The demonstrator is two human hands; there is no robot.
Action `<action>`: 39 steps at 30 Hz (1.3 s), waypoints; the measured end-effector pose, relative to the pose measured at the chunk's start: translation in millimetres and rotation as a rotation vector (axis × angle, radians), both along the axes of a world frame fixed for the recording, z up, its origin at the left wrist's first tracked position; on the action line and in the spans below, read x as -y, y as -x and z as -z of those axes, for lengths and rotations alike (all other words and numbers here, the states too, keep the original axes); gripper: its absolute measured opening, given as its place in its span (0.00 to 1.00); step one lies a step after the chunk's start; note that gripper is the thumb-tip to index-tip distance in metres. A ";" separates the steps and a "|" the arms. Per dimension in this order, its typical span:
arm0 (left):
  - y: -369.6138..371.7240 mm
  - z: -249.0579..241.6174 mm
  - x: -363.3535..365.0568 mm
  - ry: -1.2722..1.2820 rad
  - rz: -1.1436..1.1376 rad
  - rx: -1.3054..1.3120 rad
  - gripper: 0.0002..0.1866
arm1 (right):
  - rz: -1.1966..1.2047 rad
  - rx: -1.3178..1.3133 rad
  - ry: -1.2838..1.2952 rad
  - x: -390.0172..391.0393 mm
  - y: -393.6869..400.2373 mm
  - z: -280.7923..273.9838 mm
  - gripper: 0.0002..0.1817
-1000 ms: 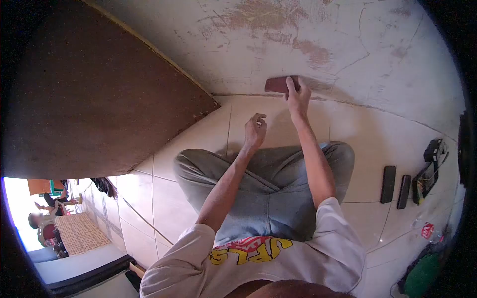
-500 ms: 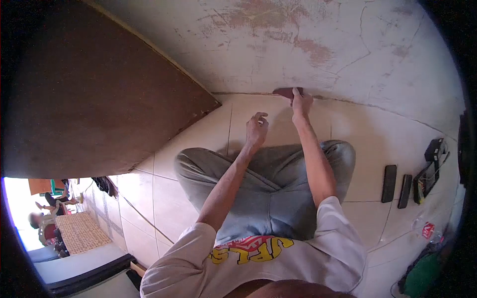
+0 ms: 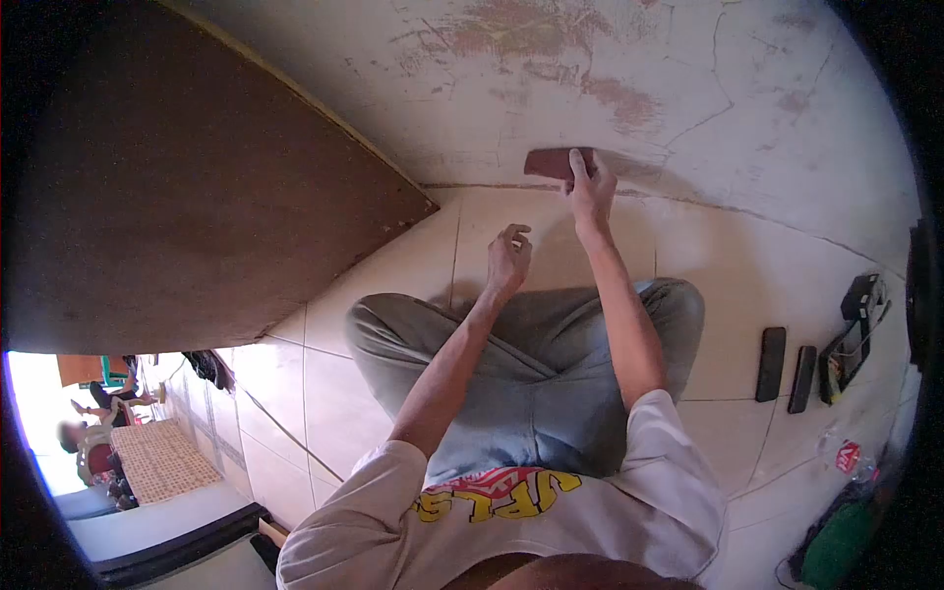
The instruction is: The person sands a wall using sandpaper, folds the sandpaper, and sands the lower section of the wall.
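Observation:
My right hand (image 3: 594, 195) grips a dark red-brown piece of sandpaper (image 3: 547, 163), thumb on the near face. The sandpaper lies against the lower part of the pale, scuffed wall (image 3: 688, 79), just above where it meets the floor. Reddish worn patches and thin cracks mark the wall's surface. To the left, my left hand (image 3: 508, 258) hovers over the tiles near my knee, its fingers loosely curled and apart, with nothing in them.
A large dark brown panel (image 3: 206, 187) stands at the left, its corner near the wall. On the tiled floor (image 3: 718, 354) at right lie two dark oblong objects (image 3: 772, 364), a black device with a cable (image 3: 848, 344) and a plastic bottle (image 3: 848, 457). Another person (image 3: 93, 438) is far left.
My right hand has moved the sandpaper up the wall from the floor joint and slightly left, so more of its face shows. My left hand has stayed in place.

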State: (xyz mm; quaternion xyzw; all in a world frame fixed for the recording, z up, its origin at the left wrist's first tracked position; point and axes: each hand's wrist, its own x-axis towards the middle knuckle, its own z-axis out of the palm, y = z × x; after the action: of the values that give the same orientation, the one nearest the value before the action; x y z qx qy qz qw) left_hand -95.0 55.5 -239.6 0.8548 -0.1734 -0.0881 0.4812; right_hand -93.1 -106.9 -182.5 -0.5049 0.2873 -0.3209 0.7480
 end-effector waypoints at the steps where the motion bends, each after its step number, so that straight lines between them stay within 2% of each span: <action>1: 1.9 -0.4 -1.2 -0.004 -0.005 -0.026 0.12 | -0.025 0.006 -0.012 1.0 0.9 1.0 0.12; 3: 2.3 -2.5 -1.8 -0.022 0.005 -0.018 0.12 | -0.049 0.018 -0.020 4.2 1.8 8.0 0.11; 5: 0.6 -3.3 -2.0 -0.041 0.014 -0.005 0.12 | 0.072 -0.225 -0.055 5.7 2.0 28.9 0.10; 6: -0.1 -1.3 -2.2 -0.022 0.010 -0.004 0.12 | 0.072 -0.223 -0.054 5.4 1.3 23.6 0.10; 11: 1.2 1.0 -2.0 -0.007 -0.010 -0.009 0.11 | -0.008 0.056 -0.050 3.3 0.5 -8.7 0.11; 12: -0.1 2.1 -2.2 0.005 0.008 -0.002 0.11 | -0.005 0.056 -0.049 3.3 1.4 -3.4 0.11; 14: -0.8 1.3 -2.4 0.016 0.024 0.007 0.11 | 0.094 -0.189 -0.015 1.1 2.3 15.6 0.12; 18: -1.5 -5.6 -1.7 -0.023 0.003 0.020 0.11 | 0.060 -0.162 -0.055 1.0 -1.9 10.6 0.11; 20: 0.9 -5.5 -1.4 -0.017 0.001 0.020 0.11 | -0.053 0.073 0.049 -3.9 4.3 -21.0 0.12; 23: 2.4 -7.6 0.3 -0.016 -0.017 -0.032 0.11 | 0.050 -0.060 0.031 0.5 3.2 8.7 0.12; 27: -0.7 -2.9 -3.5 0.035 0.015 0.010 0.11 | 0.062 -0.107 -0.013 -2.2 0.3 13.1 0.11; 29: -1.1 0.9 -2.9 0.047 0.009 0.021 0.11 | -0.070 0.097 0.101 -5.0 2.7 -12.1 0.10; 30: -1.2 0.0 -2.5 0.021 -0.002 0.014 0.11 | -0.071 0.092 0.099 -3.9 3.6 -7.1 0.10; 32: 0.8 -2.9 -1.7 -0.003 -0.011 0.008 0.11 | 0.016 -0.098 0.093 4.0 2.1 9.7 0.10; 35: 0.6 -8.8 -2.7 0.040 0.008 -0.035 0.11 | 0.113 -0.155 0.062 10.5 -3.9 48.5 0.09; 36: -0.4 -3.2 -2.1 0.017 -0.004 0.003 0.11 | 0.113 -0.153 0.064 8.2 -3.0 35.0 0.09; 38: -1.6 0.4 0.3 -0.003 -0.018 0.036 0.11 | -0.006 0.060 0.078 0.5 2.1 -7.3 0.08; 39: -1.5 0.6 -0.2 -0.003 -0.017 0.032 0.11 | -0.007 0.056 0.076 0.7 2.9 -6.6 0.08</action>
State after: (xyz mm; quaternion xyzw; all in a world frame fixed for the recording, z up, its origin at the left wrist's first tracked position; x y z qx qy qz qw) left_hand -93.5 55.7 -240.2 0.8583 -0.1737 -0.0704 0.4777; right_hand -96.0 -107.6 -176.0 -0.5247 0.2524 -0.3428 0.7372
